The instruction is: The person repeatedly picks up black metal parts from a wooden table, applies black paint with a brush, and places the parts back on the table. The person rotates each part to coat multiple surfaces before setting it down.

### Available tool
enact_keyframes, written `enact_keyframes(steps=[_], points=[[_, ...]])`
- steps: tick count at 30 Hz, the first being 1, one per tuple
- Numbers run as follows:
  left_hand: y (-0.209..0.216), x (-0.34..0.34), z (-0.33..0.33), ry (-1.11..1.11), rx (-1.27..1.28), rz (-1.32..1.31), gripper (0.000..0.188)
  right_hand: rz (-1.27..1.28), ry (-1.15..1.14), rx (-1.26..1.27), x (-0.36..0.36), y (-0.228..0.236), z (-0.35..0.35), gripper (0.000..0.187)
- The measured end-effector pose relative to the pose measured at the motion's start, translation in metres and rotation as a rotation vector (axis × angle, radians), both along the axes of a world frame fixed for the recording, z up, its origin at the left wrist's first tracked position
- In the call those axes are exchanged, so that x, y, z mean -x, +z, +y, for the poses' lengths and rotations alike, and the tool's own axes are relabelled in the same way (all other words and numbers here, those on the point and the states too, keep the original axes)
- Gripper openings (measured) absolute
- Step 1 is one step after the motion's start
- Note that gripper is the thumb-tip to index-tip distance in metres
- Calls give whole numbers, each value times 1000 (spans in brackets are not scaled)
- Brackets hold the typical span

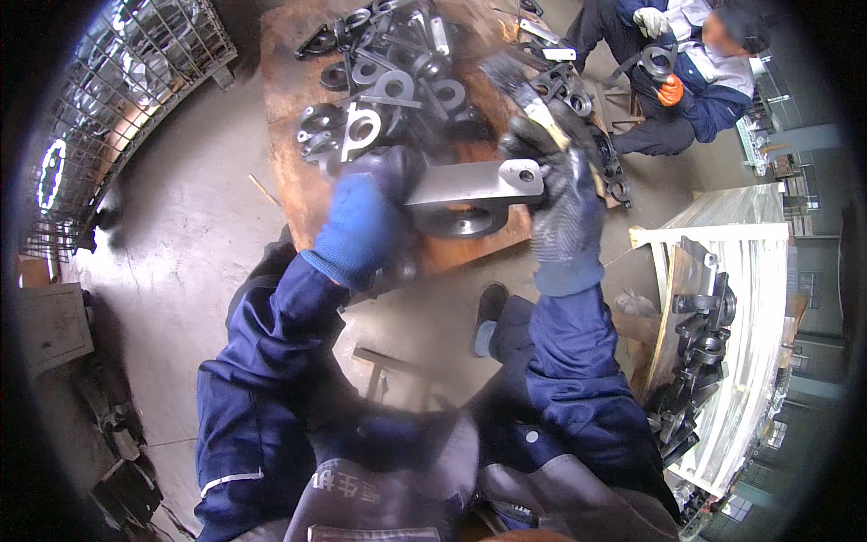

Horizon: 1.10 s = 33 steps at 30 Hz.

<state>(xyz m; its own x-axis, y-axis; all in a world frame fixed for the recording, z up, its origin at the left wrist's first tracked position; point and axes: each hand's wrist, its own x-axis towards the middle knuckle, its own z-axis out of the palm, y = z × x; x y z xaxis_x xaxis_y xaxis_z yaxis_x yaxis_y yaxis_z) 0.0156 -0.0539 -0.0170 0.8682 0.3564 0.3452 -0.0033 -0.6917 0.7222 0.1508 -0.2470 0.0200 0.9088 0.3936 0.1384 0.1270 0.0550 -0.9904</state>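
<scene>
Pale glare on floor; brush blurred; edges bowed, corners black.

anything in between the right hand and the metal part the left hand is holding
Nothing visible: the right hand is right at the free end of the metal part that the left hand grips. The brush is in the right hand too, but its bristles point away from the part, so it doesn't block the gap.

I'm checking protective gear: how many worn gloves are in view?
4: a blue glove on the left hand, a dark glove on the right hand, a white glove and an orange glove on the co-worker, upper right. Others may be hidden.
</scene>
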Motion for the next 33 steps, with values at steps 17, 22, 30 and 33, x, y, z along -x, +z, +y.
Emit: enact_keyframes(steps=[17, 22, 30, 33], points=[[8, 18, 44, 463, -431, 44, 17, -298, 585, 127, 54, 2, 8, 60], [7, 17, 41, 446, -394, 3, 18, -663, 469, 160, 53, 1, 28, 35], [7, 16, 38, 431, -381, -15, 20, -572, 484, 200, 51, -20, 40, 35], [6, 16, 37, 450, -240, 2, 21, -593, 473, 206, 53, -23, 42, 44]])
